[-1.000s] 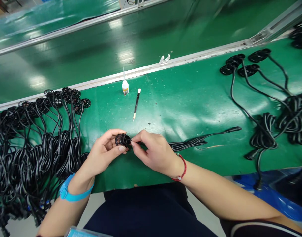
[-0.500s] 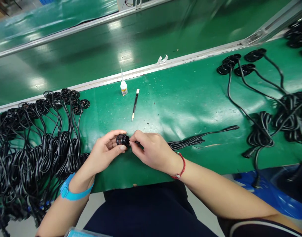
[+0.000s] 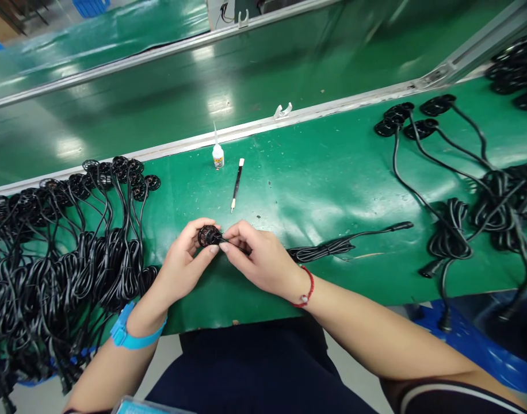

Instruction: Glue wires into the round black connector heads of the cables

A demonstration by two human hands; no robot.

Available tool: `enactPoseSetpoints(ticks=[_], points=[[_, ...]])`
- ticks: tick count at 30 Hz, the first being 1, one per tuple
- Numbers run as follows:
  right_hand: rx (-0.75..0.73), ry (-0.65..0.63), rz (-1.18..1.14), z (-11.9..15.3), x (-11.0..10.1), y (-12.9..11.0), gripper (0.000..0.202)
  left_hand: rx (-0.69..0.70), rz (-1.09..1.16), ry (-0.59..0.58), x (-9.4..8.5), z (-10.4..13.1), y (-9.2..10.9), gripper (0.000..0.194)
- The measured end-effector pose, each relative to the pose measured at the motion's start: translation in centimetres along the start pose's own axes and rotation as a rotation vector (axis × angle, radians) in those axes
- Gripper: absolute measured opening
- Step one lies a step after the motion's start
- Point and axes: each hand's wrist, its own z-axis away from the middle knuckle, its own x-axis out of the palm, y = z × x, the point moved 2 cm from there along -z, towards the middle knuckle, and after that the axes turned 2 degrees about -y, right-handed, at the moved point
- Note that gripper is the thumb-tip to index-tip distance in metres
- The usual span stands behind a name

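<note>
two hands (image 3: 186,261) (image 3: 263,261) holding one corded fitting (image 3: 209,236), one bottle (image 3: 218,156)

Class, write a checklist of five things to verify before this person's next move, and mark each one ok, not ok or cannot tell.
1. Left hand has hold of the cage: ok, its fingers are around it.
2. Right hand has hold of the cable: ok, its fingers pinch it beside the cage.
3. Cable firmly fixed in the cage: cannot tell, the joint is too small and partly hidden.
4. Bottle upright: ok, it stands on the bench, nozzle up.
5. A hand free for the pen-like tool: not ok, both hands are occupied and the tool lies on the bench.
</note>
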Motion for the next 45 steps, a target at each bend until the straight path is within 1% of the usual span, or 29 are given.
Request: enactPoseSetpoints(ticks=[4,6,7,9,14,17,24,29,33,37,40,45], points=[[0.148,-0.037,-0.213,-0.29,-0.07,0.05,0.012,0.034,-0.006,0.017,-0.21,0.02,-0.04,0.035],[0.191,-0.062,-0.291,-0.37,-0.01,0.09,0.011,0.032,-0.023,0.016,-0.21,-0.02,-0.04,0.034],[0.189,-0.061,-0.294,-0.37,0.01,0.09,0.01,0.03,-0.03,0.015,-0.21,-0.03,-0.03,0.034],[0.134,-0.033,-0.223,-0.31,-0.01,0.04,0.009,0.025,-0.036,0.014,-0.2,-0.01,-0.02,0.033],[-0.095,0.07,0.051,-0.07,-0.04,-0.17,0.01,-0.01,-0.052,0.002,-0.3,0.08,-0.17,0.035],[-0.151,0.091,0.116,-0.06,-0.04,-0.15,0.011,-0.028,-0.055,-0.007,-0.31,0.06,-0.27,0.037],[-0.136,0.118,0.189,0.13,0.18,-0.22,0.014,-0.019,-0.125,0.003,-0.2,0.22,-0.17,0.037],[-0.098,0.098,0.288,0.13,0.5,-0.12,0.017,-0.028,-0.191,0.001,-0.21,0.2,-0.05,0.036],[-0.115,0.088,0.343,0.0,0.42,-0.06,0.019,-0.03,-0.152,0.004,-0.26,0.07,0.01,0.037],[-0.147,0.079,0.305,0.05,0.15,-0.22,0.011,-0.052,-0.099,0.017,-0.4,0.06,-0.03,0.037],[-0.178,0.072,0.309,0.13,-0.01,-0.27,0.01,-0.066,-0.051,0.001,-0.41,0.08,-0.05,0.036],[-0.23,0.108,0.378,0.21,-0.22,-0.14,0.021,-0.079,-0.042,-0.001,-0.31,0.17,-0.01,0.038]])
